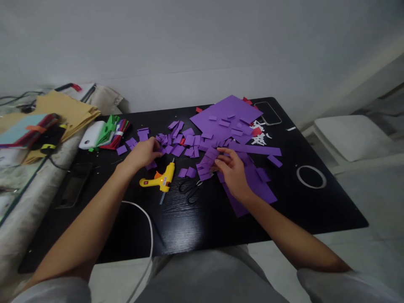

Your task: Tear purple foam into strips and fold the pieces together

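My left hand (142, 155) rests on the black table (195, 219), its fingers curled over small purple paper pieces (176, 141) scattered there. My right hand (232, 169) is closed on a layered cluster of purple paper pieces (206, 164) at the table's middle. A yellow glue gun (159, 179) lies between my hands, with black scissors (189, 188) just to its right. A large purple sheet (225, 115) lies farther back, and another purple sheet (255, 185) sits under my right wrist.
A white cable (148, 229) runs off the front edge. A phone (268, 112) lies at the back right, a tape ring (311, 176) at the right. Coloured paper stacks (112, 132) and a white object (91, 134) sit at the left; brown envelopes (63, 110) beyond.
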Demonstrator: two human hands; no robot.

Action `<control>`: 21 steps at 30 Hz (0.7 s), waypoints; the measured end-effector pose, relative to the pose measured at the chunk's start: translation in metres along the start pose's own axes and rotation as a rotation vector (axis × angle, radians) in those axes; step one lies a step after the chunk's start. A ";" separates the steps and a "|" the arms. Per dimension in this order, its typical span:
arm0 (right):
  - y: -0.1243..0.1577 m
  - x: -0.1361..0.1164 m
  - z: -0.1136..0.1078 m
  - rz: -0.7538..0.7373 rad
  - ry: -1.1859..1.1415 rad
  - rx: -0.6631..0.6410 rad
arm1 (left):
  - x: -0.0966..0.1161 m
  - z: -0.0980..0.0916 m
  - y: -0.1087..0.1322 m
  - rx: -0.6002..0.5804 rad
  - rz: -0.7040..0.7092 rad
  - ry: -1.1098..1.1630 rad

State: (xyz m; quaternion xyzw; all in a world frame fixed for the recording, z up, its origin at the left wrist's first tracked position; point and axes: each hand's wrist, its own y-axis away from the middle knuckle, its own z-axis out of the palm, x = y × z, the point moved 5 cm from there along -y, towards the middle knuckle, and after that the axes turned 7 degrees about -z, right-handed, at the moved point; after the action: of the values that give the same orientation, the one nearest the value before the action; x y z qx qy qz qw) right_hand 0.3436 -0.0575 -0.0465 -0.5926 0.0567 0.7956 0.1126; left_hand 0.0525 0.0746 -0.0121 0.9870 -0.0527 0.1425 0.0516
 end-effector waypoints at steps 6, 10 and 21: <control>0.007 -0.002 0.008 -0.029 0.027 -0.081 | 0.024 -0.037 0.043 0.054 0.137 0.464; 0.013 -0.001 0.013 -0.040 0.041 -0.115 | 0.047 -0.028 0.085 -0.062 0.077 0.812; 0.023 -0.004 0.021 -0.047 0.052 -0.193 | 0.082 0.023 0.122 -0.040 -0.053 1.068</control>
State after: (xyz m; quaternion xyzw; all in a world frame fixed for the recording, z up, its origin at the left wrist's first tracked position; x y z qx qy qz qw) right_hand 0.3192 -0.0757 -0.0375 -0.6224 -0.0313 0.7788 0.0722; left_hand 0.1224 -0.0559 -0.0004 0.7768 0.0034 0.6227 0.0937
